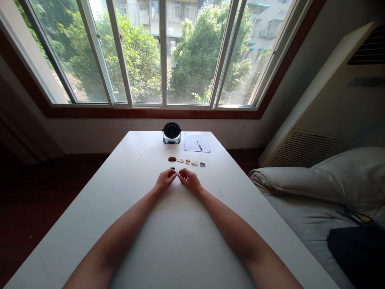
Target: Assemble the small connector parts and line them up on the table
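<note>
Both my hands meet over the white table, fingertips almost touching. My left hand is closed in a pinch, and my right hand is pinched too. Between their fingertips shows a small pale object, too small to name. Just beyond my left fingers lies a small dark round thing, partly hidden. Farther off lie a brown oval piece and a row of small things: a pale dotted strip, a brown-and-white piece, a whitish piece and a dark piece.
A black round fan stands at the table's far edge. Right of it lie written sheets of paper with a pen on top. A cushioned grey seat runs along the right side, below a tall air conditioner. Windows are ahead.
</note>
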Motion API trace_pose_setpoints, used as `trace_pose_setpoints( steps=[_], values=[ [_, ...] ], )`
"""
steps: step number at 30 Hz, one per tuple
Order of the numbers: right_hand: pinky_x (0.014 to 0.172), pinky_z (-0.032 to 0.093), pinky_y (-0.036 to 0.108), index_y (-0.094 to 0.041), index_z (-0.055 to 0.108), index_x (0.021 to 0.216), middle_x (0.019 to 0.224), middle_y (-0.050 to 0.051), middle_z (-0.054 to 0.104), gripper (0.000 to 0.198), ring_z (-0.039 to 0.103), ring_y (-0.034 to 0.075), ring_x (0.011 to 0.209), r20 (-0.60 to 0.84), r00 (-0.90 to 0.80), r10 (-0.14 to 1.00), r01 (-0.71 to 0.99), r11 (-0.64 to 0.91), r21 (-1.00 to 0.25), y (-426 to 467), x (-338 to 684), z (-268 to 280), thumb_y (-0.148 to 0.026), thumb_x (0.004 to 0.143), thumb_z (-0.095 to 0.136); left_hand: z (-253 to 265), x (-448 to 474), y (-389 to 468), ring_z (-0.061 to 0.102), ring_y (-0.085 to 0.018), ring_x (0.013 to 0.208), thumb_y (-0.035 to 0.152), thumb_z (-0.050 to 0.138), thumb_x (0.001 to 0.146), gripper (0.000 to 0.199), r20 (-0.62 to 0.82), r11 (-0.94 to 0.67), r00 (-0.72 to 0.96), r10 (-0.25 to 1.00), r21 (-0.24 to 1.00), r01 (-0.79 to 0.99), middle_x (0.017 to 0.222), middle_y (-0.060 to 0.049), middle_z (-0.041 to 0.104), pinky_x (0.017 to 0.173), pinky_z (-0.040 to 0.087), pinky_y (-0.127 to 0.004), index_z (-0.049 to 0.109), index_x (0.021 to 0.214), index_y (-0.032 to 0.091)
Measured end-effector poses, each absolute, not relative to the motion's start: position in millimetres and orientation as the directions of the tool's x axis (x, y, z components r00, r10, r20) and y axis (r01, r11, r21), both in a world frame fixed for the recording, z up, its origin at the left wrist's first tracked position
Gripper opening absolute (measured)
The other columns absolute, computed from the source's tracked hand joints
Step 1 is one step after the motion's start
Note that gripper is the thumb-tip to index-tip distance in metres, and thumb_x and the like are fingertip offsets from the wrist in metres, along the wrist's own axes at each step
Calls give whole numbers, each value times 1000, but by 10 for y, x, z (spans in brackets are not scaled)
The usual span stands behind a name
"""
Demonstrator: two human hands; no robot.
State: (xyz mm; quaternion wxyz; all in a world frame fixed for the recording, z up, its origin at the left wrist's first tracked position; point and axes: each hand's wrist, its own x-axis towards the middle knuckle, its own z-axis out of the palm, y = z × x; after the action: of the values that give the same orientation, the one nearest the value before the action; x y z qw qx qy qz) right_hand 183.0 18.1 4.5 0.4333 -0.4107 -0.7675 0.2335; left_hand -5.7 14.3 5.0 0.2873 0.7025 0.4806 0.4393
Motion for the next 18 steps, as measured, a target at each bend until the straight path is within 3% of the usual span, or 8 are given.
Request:
trace_pose_setpoints(
  steps=[18],
  values=[
    [68,46,26,-24,65,95,78,-1,68,15,59,14,68,498,-309,810,451,586,-673,199,1835,26,-22,84,55,36,-48,158,58,-16,69,38,55,88,22,320,-361,168,933,818,447,79,-2,67,65,44,-27,67,86,20]
  ],
)
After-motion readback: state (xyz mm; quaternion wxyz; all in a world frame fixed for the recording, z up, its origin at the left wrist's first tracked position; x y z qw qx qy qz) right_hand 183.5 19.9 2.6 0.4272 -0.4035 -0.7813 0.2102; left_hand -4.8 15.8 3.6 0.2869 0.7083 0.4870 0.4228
